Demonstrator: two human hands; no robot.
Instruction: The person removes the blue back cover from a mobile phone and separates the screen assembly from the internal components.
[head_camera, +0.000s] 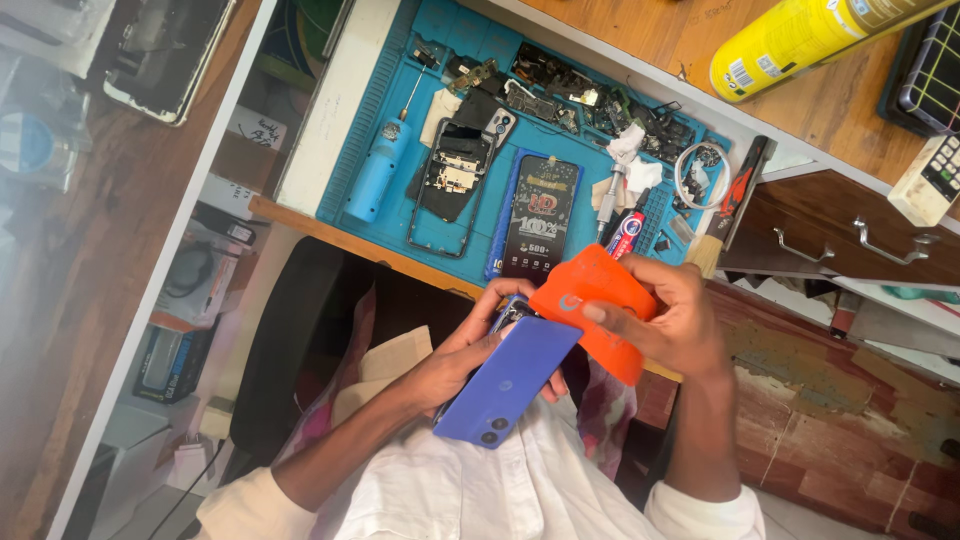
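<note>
L hand (455, 365) fingers wrapped round blue phone (508, 383), near, over lap; R hand (668, 325) pinches orange cloth (598, 305) on its top end. Hard rub could knock phone from grip.

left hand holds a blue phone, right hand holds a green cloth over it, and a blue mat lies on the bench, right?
Not quite: the head view shows the cloth in the right hand is orange, not green. The left hand does hold the blue phone, and the blue mat lies on the bench.
</note>
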